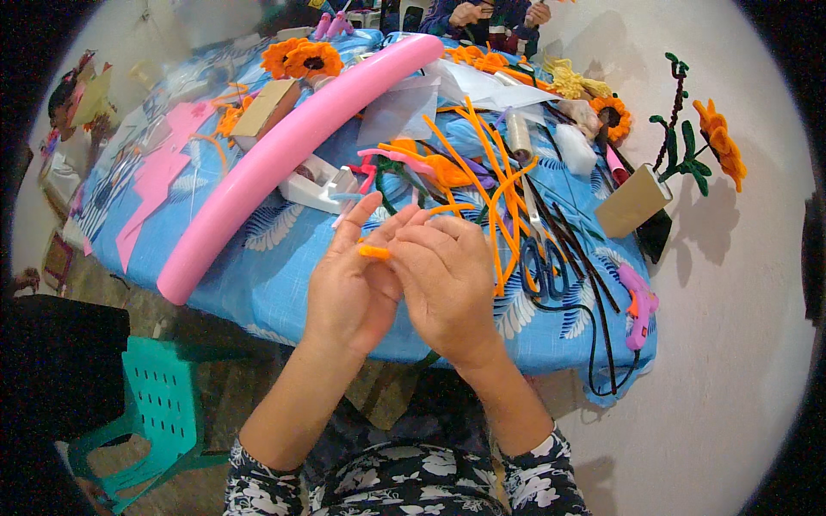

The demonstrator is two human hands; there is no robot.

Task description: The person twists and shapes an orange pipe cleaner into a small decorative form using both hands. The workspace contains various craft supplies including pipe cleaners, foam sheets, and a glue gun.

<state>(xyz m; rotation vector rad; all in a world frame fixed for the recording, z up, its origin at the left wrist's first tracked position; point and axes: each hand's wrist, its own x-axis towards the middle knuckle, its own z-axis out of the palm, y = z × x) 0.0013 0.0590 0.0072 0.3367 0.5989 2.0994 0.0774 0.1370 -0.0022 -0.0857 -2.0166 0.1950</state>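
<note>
Both hands meet above the near edge of the table around a short orange pipe cleaner (374, 252). My left hand (348, 288) is turned palm up with its fingers curled toward the right hand, and the pipe cleaner's end shows across its palm. My right hand (447, 279) is closed, fingertips pressed in over the left fingers; its grip on the pipe cleaner is partly hidden. Just beyond the hands lie a white tape dispenser (318, 185) and loose orange pipe cleaners (495, 185). Scissors with dark blue handles (544, 268) rest right of my right hand.
A long pink balloon (297, 159) slants across the blue tablecloth (249, 297). Orange fuzzy flowers (314, 60) lie farther back. At right are a pink glue gun (637, 305) and a boxed flower stem (635, 202). A green chair (159, 400) stands left; another person's hands (471, 13) work opposite.
</note>
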